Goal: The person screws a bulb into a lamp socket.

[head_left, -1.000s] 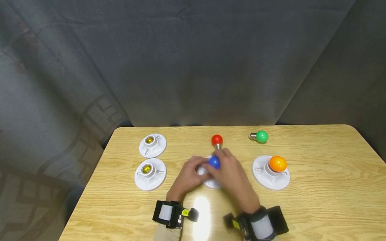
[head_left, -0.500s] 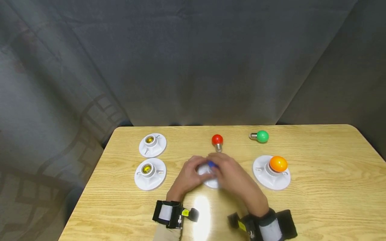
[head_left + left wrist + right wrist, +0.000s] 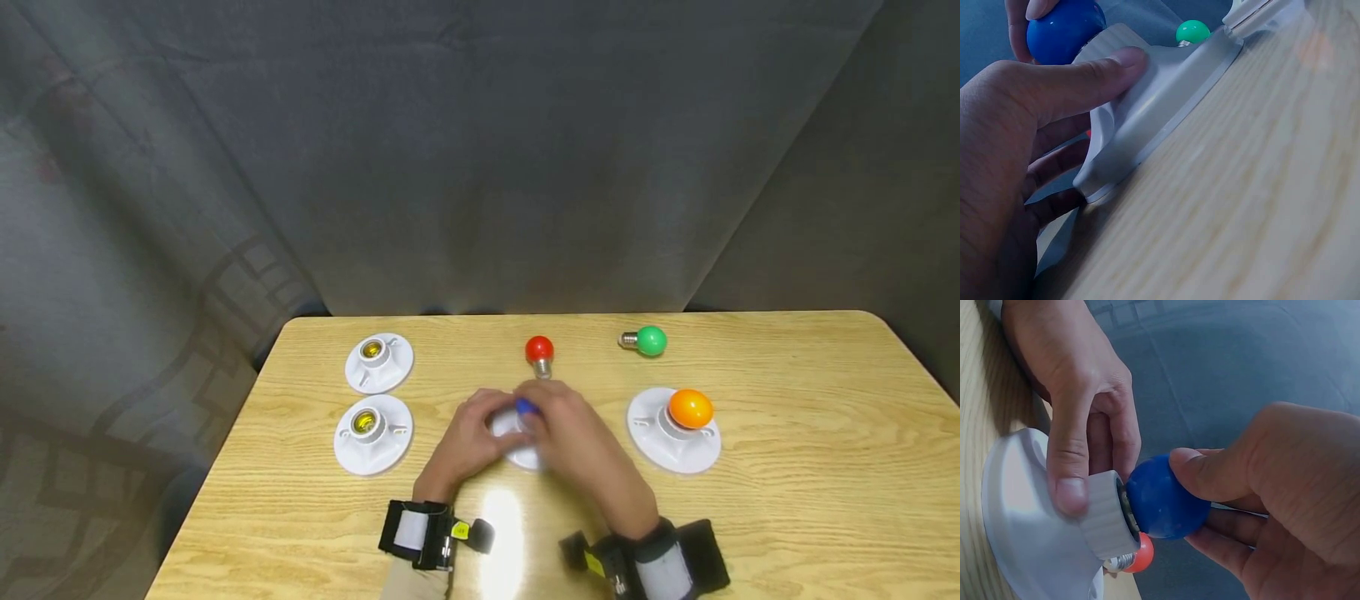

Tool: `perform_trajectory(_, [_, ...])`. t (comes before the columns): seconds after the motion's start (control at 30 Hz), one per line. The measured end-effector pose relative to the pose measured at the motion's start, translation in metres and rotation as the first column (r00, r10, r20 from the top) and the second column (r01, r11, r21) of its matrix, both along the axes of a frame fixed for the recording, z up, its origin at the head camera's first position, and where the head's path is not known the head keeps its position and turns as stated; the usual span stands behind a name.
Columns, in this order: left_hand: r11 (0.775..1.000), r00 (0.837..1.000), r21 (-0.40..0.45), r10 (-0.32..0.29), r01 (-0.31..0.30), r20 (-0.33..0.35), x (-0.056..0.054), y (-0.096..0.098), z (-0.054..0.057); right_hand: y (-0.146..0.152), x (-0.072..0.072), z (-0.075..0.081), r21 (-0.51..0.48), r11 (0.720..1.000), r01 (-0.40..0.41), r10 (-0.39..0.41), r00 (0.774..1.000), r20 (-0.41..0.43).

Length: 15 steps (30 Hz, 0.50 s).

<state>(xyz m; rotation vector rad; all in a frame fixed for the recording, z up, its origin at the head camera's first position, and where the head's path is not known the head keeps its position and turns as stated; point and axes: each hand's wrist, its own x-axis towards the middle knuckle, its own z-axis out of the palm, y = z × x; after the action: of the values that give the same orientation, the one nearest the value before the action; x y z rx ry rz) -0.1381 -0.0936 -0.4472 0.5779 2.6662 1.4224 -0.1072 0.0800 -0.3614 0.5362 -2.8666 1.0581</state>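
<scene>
A blue light bulb (image 3: 1163, 499) sits with its base in the mouth of a white lamp socket (image 3: 1041, 519); in the right wrist view a sliver of the metal base shows at the rim. My right hand (image 3: 581, 437) pinches the bulb between thumb and fingers. With thumb on one side and fingers round the other, my left hand (image 3: 468, 437) grips the socket's collar, its thumb (image 3: 1110, 72) lying on the white plastic. The socket's round base rests on the table. In the head view my right hand covers most of the bulb.
Just behind the hands lies a red bulb (image 3: 539, 350); a green bulb (image 3: 651, 341) lies farther right. An orange bulb (image 3: 691, 409) stands in another white socket (image 3: 675, 454). Two bulbless sockets, a far one (image 3: 390, 375) and a near one (image 3: 375, 458), sit at left on the wooden table (image 3: 810, 467).
My right hand has turned about the blue bulb, its wrist swinging right and then slightly back left, and now hides more of the bulb. The left hand stays in place on the socket.
</scene>
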Motion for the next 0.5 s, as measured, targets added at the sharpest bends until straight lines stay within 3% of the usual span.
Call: perform_trajectory(0.5, [1.000,1.000,-0.024,0.003,-0.002,0.011,-0.0005,-0.0003,0.0014,-0.0021,-0.0001,0.0004,-0.002,0.999,0.051,-0.051,0.999,-0.012])
